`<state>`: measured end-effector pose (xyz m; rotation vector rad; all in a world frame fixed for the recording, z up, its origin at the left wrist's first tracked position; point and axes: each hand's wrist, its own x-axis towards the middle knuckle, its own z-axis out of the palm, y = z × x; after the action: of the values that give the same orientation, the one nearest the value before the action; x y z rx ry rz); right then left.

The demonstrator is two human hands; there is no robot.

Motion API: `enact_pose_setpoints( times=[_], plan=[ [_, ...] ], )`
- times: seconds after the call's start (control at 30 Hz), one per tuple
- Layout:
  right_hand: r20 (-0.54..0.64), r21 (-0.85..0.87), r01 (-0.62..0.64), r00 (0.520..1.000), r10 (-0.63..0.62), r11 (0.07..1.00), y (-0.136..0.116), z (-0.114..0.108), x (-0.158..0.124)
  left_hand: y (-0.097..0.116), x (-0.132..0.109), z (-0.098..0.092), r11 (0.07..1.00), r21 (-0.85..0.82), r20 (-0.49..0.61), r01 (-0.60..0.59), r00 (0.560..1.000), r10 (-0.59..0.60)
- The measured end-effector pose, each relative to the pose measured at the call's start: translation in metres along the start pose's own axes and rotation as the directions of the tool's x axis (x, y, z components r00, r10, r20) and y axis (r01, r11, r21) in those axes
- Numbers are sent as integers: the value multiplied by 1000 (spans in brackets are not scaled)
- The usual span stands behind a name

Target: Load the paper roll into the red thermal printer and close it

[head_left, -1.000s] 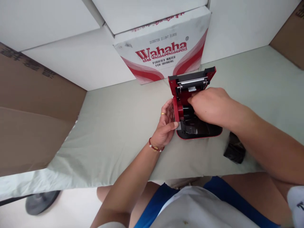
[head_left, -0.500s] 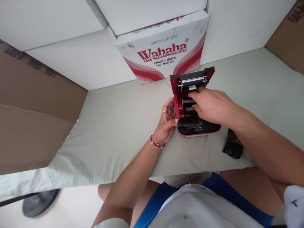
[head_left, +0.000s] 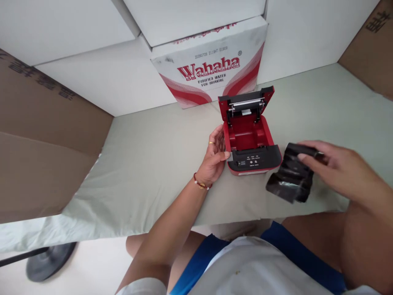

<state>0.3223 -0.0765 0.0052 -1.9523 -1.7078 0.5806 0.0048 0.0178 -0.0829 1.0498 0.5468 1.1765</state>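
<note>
A small red and black printer-like device (head_left: 254, 159) stands on the cloth-covered table with its lid (head_left: 247, 100) raised, its red inner compartment bare. My left hand (head_left: 215, 157) grips the device's left side, thumb on the front corner and fingers along the outer wall. To the right of the device, my right hand (head_left: 328, 162) is closed on a glossy black roll (head_left: 296, 162), thumb on top. A loose dark end of film hangs at its lower left. The roll hides the spot where another black piece lay.
A Wahaha water carton (head_left: 211, 69) stands behind the device against white boxes (head_left: 82, 82). Brown cartons (head_left: 39, 143) flank the table at left and far right. Pale green cloth (head_left: 153, 164) covers the table. A round black base (head_left: 50, 262) is on the floor at lower left.
My right hand has drawn the black roll out of the device and moved it right, toward the table's front edge. My left hand still holds the device, whose compartment now shows.
</note>
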Motion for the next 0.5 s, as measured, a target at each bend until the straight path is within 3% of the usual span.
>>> enact_pose_setpoints(
  times=[0.1, 0.17, 0.23, 0.3, 0.4, 0.5],
  plan=[
    [133, 42, 53, 989, -58, 998, 5, 20, -5, 0, 0, -2, 1000, 15, -2, -3, 1000, 3],
    [49, 20, 84, 995, -85, 996, 10, 22, -10, -1, 0, -3, 1000, 19, -2, 0, 1000, 0],
    [-93, -61, 52, 994, -58, 997, 22, 18, -12, -1, 0, -4, 1000, 26, 2, -2, 1000, 2],
    [-144, -172, 12, 989, -38, 985, 36, 14, -12, -2, 1, -5, 999, 37, 7, -6, 1000, 6],
    [-74, -264, 6, 997, -27, 965, 48, 15, -8, -3, 1, -6, 999, 32, 7, -7, 1000, 7],
    [-6, -241, 48, 999, -51, 969, 54, 6, -13, -1, 0, -3, 1000, 27, 5, -4, 1000, 4]
  ],
)
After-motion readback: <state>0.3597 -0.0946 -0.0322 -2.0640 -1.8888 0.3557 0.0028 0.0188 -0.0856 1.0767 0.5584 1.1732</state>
